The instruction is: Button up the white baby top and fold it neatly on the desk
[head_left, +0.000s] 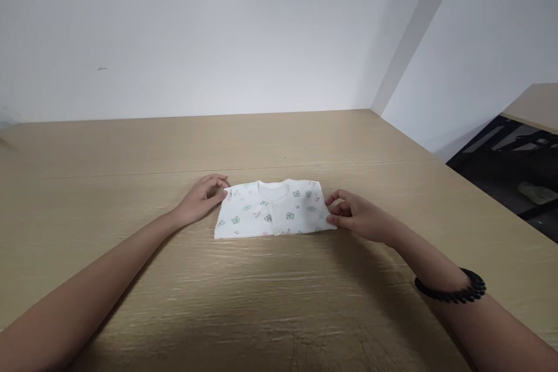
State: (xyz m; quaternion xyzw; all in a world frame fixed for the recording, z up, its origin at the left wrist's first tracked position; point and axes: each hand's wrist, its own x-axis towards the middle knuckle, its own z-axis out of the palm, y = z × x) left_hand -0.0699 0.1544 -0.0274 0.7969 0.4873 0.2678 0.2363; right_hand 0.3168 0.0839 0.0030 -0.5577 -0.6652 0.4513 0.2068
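Note:
A white baby shirt [250, 212] with a small print of green and pink figures lies folded into a flat, wide shape on the table. Its round neckline faces the far side, and a front placket runs down the middle. My left hand [203, 197] is at the shirt's far left corner, thumb and fingertips drawn together on it. At the right edge, my right hand [355, 214] has its thumb and curled fingers closed on the fabric. How firmly either hand grips cannot be made out.
The wooden table [261, 296] has a seam running across it behind the shirt. A white wall [196, 35] borders its far side. To the right, past the table's edge, stand another tabletop [534, 106] and dark framework. A black beaded bracelet [453, 290] circles my right wrist.

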